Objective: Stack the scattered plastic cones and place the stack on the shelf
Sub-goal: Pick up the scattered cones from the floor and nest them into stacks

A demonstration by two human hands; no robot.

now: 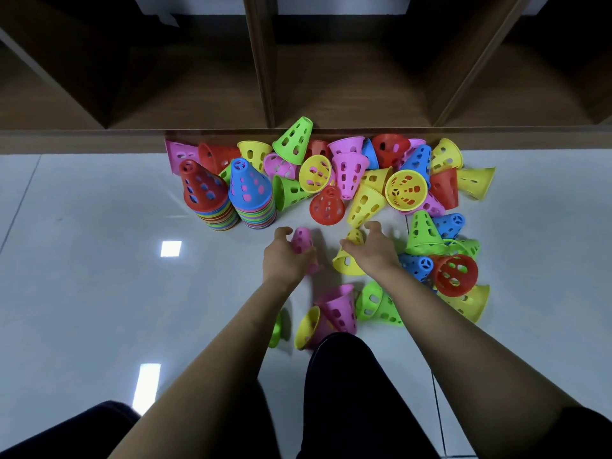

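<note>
Left hand (284,258) grips a pink cone (303,240); right hand (376,250) grips a yellow cone (347,261), mid-frame.
Collecting step, likely: the red-topped stack (205,198) stands centre left below the shelf (298,140). Next, one held cone probably needs nesting squarely over the other.

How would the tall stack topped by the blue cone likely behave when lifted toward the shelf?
Probably light: the blue-topped stack is thin, perforated plastic. Gripped only at the top, the upper cone may slide off alone, since the cones merely nest. Its wide base should resist tipping.
</note>
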